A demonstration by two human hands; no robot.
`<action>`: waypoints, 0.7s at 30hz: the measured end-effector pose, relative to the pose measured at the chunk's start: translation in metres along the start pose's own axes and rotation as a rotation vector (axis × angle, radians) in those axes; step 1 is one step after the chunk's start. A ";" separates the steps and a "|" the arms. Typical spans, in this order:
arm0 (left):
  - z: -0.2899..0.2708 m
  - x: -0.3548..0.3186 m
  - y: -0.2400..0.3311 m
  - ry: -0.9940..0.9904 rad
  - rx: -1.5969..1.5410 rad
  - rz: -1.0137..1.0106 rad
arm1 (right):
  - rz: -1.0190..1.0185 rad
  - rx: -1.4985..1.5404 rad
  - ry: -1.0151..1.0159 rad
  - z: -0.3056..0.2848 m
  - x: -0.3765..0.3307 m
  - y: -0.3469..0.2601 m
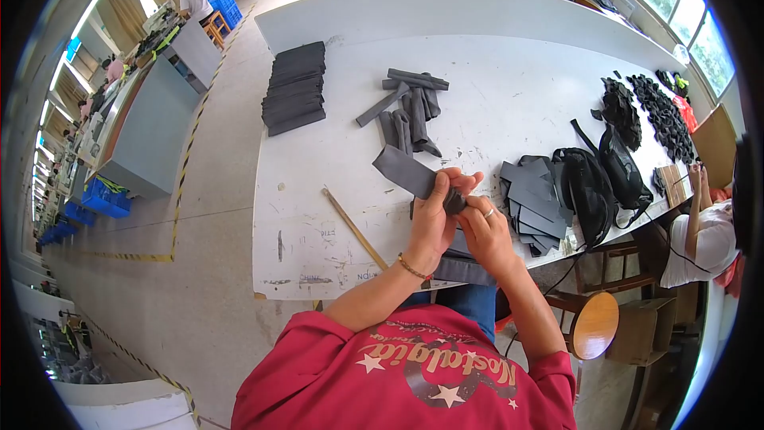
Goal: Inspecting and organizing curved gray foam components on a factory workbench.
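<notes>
Near the front edge of the white table, both my hands work on one dark grey fabric strip [403, 172]. My left hand [430, 219] grips it, thumb on top, with its flat end sticking out to the far left. At the strip's other end, the fingers of my right hand [487, 232] pinch a dark bunched part [454, 202]. Just beyond lie several folded grey fabric tubes [410, 115] in a loose heap. Below my hands, more dark flat pieces [464, 271] rest at the table edge, partly covered.
A neat stack of dark fabric [294, 87] lies at the back left, a wooden strip [354, 227] nearer. To the right are flat grey pieces [535, 199], black bags [589, 195] and small black parts [660, 119]. A stool [595, 325] and another person [700, 243] are at the right.
</notes>
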State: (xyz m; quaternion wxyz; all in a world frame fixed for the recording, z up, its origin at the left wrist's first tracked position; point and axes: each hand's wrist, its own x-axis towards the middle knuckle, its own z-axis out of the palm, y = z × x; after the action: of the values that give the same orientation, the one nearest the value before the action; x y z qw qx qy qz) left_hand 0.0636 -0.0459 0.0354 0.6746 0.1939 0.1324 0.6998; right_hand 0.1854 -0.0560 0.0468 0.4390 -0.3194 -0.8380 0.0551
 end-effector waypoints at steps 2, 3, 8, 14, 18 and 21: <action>-0.004 0.003 -0.002 -0.012 0.003 0.001 | 0.034 -0.009 -0.019 0.001 -0.001 0.002; -0.003 0.005 -0.002 -0.012 0.000 -0.005 | 0.038 -0.013 -0.020 0.000 0.000 0.000; -0.001 0.015 0.005 0.025 0.101 -0.018 | 0.721 0.521 0.205 0.019 0.007 -0.011; -0.001 0.023 0.024 -0.058 0.056 0.028 | 0.829 0.777 0.398 -0.001 -0.003 -0.020; -0.003 0.023 0.020 -0.178 0.034 -0.011 | 0.945 0.942 0.371 -0.003 0.011 -0.016; -0.009 0.025 0.017 -0.204 -0.023 -0.050 | 0.955 0.907 0.308 0.001 0.004 -0.010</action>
State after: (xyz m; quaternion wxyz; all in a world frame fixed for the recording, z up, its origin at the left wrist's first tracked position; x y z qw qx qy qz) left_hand 0.0440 -0.0213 0.0370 0.7039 0.2532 0.0599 0.6609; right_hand 0.1783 -0.0619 0.0529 0.5717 -0.4428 -0.4267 0.5431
